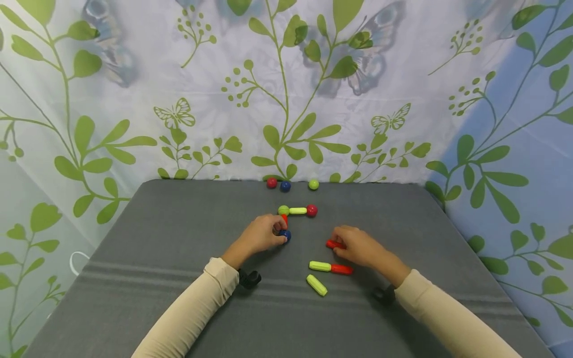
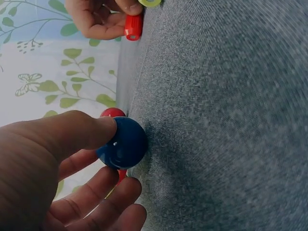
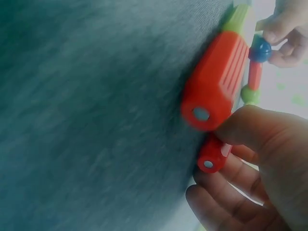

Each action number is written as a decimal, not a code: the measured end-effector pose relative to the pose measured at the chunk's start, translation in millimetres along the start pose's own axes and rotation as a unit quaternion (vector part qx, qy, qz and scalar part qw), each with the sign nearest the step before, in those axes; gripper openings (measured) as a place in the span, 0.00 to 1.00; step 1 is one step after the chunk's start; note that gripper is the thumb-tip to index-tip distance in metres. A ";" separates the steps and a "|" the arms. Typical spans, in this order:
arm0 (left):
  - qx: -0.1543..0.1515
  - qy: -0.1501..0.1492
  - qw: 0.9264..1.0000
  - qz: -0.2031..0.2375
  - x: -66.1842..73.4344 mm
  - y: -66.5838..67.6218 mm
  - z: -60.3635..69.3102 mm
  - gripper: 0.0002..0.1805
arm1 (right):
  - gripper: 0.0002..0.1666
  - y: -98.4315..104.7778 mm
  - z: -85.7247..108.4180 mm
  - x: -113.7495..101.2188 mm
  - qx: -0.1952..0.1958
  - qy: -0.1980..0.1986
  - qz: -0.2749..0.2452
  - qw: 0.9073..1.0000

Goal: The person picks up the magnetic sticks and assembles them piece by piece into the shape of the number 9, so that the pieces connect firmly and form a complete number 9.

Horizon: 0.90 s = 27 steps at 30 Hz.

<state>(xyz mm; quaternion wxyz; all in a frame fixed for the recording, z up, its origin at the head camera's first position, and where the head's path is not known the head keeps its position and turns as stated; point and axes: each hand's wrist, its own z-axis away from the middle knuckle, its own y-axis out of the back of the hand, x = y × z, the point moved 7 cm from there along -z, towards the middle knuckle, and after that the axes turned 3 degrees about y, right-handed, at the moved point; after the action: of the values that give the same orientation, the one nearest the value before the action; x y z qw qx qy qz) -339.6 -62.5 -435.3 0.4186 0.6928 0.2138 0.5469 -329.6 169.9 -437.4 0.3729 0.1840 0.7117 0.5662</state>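
Observation:
My left hand (image 1: 259,233) pinches a blue ball (image 2: 126,144) between thumb and fingers, low over the grey table. A short red stick (image 1: 284,220) runs from that ball to a green ball (image 1: 283,210), and a yellow-green stick (image 1: 297,211) links the green ball to a red ball (image 1: 312,210). At the right, my right hand (image 1: 356,245) holds a separate red stick (image 3: 212,155) by thumb and fingers, its round metal end showing in the right wrist view. Nearer me lies another red stick (image 1: 342,269), end to end with a yellow-green stick (image 1: 320,266).
A loose yellow-green stick (image 1: 317,285) lies slanted toward the table's front. Along the back edge sit a red ball (image 1: 271,183), a blue ball (image 1: 285,186) and a green ball (image 1: 313,184). Behind the grey table (image 1: 179,214) hangs a leaf-patterned curtain (image 1: 201,114).

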 end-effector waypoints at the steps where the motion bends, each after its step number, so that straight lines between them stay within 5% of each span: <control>1: 0.001 -0.001 1.000 0.001 -0.4 -0.1 -0.2 0.12 | 0.12 -0.9 -2.5 -1.7 -0.002 0.004 0.003 1.000; 27: -0.005 -0.012 1.000 0.005 -1.3 -2.5 -2.6 0.11 | 0.11 -19.7 -72.0 -52.9 -0.020 0.063 0.018 0.998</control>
<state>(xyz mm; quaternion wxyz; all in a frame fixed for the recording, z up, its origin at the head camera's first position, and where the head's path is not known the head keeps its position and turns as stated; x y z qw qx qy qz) -342.0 -61.2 -437.9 0.4218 0.6980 0.2032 0.5418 -345.0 79.8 -433.1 0.3210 0.1531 0.7186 0.5976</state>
